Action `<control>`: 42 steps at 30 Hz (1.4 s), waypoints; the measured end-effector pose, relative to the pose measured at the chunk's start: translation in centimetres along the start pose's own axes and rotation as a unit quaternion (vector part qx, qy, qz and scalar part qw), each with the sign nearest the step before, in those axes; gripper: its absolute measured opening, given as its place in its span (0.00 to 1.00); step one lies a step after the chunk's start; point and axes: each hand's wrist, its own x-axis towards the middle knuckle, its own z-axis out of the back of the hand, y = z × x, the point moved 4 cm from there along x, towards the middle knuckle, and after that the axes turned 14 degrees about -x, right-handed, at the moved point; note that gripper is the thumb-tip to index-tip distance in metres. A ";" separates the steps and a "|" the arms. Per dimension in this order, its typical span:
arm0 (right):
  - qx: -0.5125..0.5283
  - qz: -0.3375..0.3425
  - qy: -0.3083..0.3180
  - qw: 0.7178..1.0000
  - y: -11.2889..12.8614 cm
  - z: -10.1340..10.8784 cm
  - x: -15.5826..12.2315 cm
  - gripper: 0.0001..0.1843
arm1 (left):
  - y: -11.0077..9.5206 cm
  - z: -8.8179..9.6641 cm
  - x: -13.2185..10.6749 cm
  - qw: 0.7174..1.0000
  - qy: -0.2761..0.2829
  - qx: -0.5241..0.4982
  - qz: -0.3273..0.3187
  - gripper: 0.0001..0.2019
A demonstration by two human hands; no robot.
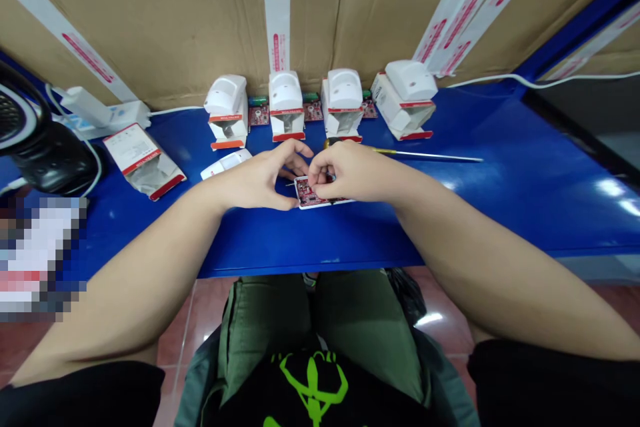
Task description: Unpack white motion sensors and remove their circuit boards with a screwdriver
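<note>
A red circuit board [307, 199] lies in a shallow white casing [320, 205] on the blue table. My left hand [260, 180] is curved round the casing's left end, thumb at the near corner and fingertips by the far edge. Over the board, my right hand [345, 170] has its thumb and fingers pinched together; whatever is between them is hidden. Just behind my right hand lies a long screwdriver [430, 155], its handle partly covered. A white detector cover [226, 163] rests behind my left wrist.
Several white motion detectors [285, 90] sit on opened small boxes [287, 125] along the cardboard wall, with red boards [259, 115] between them. Another opened box [145, 159] lies at left, near a power strip [107, 119] and a black device [55, 153]. The blue table's [310, 247] front edge is near my lap.
</note>
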 end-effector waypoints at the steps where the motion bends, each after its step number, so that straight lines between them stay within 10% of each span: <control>1: -0.001 -0.006 0.004 1.000 0.1 0.0 0.0 0.04 | 0.0 0.0 0.0 1.000 0.001 0.000 -0.001 0.31; 22: -0.307 0.083 -0.024 0.948 1.5 -0.2 -1.5 0.16 | -0.2 -0.3 0.2 1.000 0.002 0.027 -0.013 0.34; 42: -0.265 0.137 -0.042 0.954 0.7 0.1 -1.4 0.17 | -0.2 -0.3 0.6 1.000 -0.015 0.026 0.000 0.33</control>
